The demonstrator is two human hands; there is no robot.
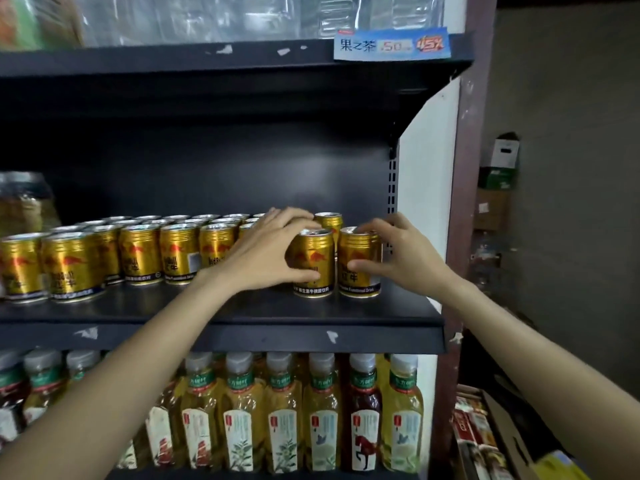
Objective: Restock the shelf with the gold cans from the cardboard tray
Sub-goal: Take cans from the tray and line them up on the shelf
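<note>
A dark metal shelving unit (221,336) fills most of the frame, its middle shelf running across the centre. Along the bottom of the frame stands a row of tea bottles (282,414) with grey caps, most holding yellow liquid, one near the right holding dark red. At the top, clear plastic-wrapped packs (207,15) sit on the upper shelf, and a blue price tag (391,45) is stuck to that shelf's front edge at upper right. In the lower right corner a cardboard box (491,434) holds red packets.

On the middle shelf, rows of gold cans (138,252) stand upright from the left edge to the centre. Right of them two more gold cans stand side by side near the shelf's front, just apart from each other, with a third can (329,221) behind them.

The left hand (266,251) curls around the left front can (313,263), thumb across its label and fingers over its top rim. The right hand (398,252) grips the right front can (358,263), thumb on its front, fingers around its far side. Both cans rest on the shelf.
</note>
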